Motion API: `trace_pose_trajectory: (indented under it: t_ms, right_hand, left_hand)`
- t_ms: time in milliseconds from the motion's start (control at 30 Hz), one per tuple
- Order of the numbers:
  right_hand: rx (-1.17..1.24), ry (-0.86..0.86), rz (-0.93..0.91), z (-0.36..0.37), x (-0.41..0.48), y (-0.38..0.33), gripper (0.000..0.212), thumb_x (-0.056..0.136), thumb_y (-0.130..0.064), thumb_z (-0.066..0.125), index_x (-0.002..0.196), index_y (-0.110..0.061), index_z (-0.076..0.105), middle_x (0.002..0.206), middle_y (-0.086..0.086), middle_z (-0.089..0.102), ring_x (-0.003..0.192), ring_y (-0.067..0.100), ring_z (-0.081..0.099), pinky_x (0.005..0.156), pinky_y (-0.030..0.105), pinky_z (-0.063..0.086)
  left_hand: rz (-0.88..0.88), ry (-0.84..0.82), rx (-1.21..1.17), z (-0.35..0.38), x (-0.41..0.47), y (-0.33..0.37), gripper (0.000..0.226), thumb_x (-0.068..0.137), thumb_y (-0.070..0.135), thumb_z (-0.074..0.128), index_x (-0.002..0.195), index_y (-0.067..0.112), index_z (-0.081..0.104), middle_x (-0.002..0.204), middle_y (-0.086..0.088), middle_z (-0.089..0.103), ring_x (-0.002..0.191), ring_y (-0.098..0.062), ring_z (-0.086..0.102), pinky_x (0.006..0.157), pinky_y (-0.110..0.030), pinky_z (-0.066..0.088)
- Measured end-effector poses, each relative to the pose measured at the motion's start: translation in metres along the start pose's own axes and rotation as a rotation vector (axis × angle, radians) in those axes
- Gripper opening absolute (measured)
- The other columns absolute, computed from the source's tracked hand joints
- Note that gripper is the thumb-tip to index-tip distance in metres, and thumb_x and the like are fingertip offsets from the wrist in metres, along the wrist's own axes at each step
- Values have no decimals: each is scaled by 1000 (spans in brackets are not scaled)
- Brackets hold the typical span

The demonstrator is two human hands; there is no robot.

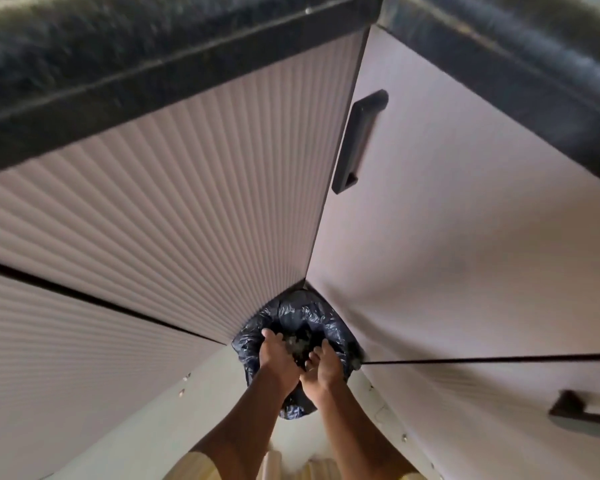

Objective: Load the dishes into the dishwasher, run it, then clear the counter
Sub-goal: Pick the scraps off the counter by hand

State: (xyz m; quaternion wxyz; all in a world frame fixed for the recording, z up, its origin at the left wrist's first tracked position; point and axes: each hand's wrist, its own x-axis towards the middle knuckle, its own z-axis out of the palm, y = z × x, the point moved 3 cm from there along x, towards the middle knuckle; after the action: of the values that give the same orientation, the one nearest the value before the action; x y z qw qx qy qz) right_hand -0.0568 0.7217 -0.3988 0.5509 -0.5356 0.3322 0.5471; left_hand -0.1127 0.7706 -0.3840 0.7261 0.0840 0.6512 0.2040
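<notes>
Progress, as I read it from my feed, sits in the last stage: clearing the bench. Neither dishwasher nor dishes are in view, so I cannot confirm that loading or running is done; I only judge it likely, since waste is now going out. How much is left on the bench top I cannot tell, because only its dark front edge (153, 64) shows, high in the view.

The task's thing right now is a clump of dark scraps (300, 344), held over the mouth of the bag (305, 315), which sits low in the corner where the two cabinet runs meet. The left hand (278, 355) and right hand (326, 367) are pressed side by side above the bag, fingers curled in and cupping the scraps between them. Nothing has clearly dropped yet; the bag's inside is too dark to make out.

Counted:
- two hands, both on the load
- one bag
- one clump of scraps, pieces too small to number
- two dark handles, one upright on the plain door (359, 140), one lower right (582, 410)
- one ribbed front (153, 209)
</notes>
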Motion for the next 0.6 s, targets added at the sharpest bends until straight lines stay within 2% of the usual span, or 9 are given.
trace_pose_trajectory:
  t_ms: [67, 100, 200, 233, 300, 333, 400, 567, 600]
  right_hand:
    - [-21, 5, -1, -3, -9, -2, 29, 99, -30, 38, 76, -14, 48, 76, -1, 40, 64, 13, 35, 60, 26, 30]
    - [-22, 2, -3, -4, -16, -4, 28, 99, -30, 38, 81, -12, 50, 79, -1, 42, 66, 12, 37, 63, 26, 31]
    - [-39, 0, 2, -4, -45, -9, 24, 99, -25, 38, 108, -10, 54, 100, 1, 49, 97, 18, 47, 87, 31, 34]
    - [-57, 3, 8, -4, -58, -10, 24, 99, -23, 38, 112, -10, 54, 109, 3, 47, 109, 20, 45, 95, 33, 32]
    - [-85, -7, 15, -2, -84, -11, 21, 97, -18, 39, 108, -10, 56, 113, 4, 48, 119, 22, 42, 102, 34, 29]
    - [-72, -19, 18, -2, -99, -11, 18, 97, -16, 40, 101, -10, 56, 108, 4, 53, 115, 22, 45, 102, 33, 31]
    - [5, -47, 8, 0, -132, -13, 18, 95, -13, 44, 86, -7, 58, 88, 4, 62, 96, 20, 54, 87, 30, 40]
    - [175, -93, -43, 15, -235, -28, 15, 91, -9, 50, 82, -5, 61, 69, 6, 67, 68, 17, 62, 70, 26, 49]
    - [206, -110, -53, 21, -258, -33, 16, 93, -10, 49, 84, -5, 61, 72, 7, 66, 67, 18, 62, 69, 27, 50]
  left_hand:
    - [-33, -21, -62, -4, -6, -3, 62, 99, 46, 17, 146, 5, 22, 154, -15, 20, 143, -31, 17, 117, -41, 11]
    - [-39, -31, -83, -5, -12, -2, 64, 98, 49, 16, 146, 7, 22, 155, -13, 19, 143, -30, 16, 118, -44, 9]
    - [-83, -94, -151, -7, -41, 1, 64, 97, 52, 14, 148, 13, 20, 156, -6, 18, 145, -24, 11, 117, -43, 4]
    - [-106, -118, -186, -7, -55, 4, 63, 97, 53, 14, 148, 16, 19, 156, -3, 18, 145, -21, 10, 116, -42, 3]
    - [-112, -132, -211, -8, -86, 12, 60, 98, 52, 16, 147, 19, 23, 154, 0, 23, 144, -19, 15, 116, -40, 5]
    - [-102, -122, -230, -8, -101, 15, 59, 98, 51, 18, 147, 18, 25, 153, -1, 28, 143, -20, 19, 116, -39, 8]
    - [-66, -120, -317, -7, -134, 23, 57, 99, 48, 20, 145, 14, 29, 149, -6, 35, 140, -22, 27, 115, -37, 14]
    - [-66, -188, -490, -1, -232, 52, 54, 99, 43, 30, 141, 9, 37, 143, -12, 43, 136, -25, 35, 115, -36, 21]
    - [-57, -212, -506, 1, -250, 59, 53, 99, 42, 31, 140, 7, 38, 143, -14, 42, 135, -26, 35, 116, -37, 21]
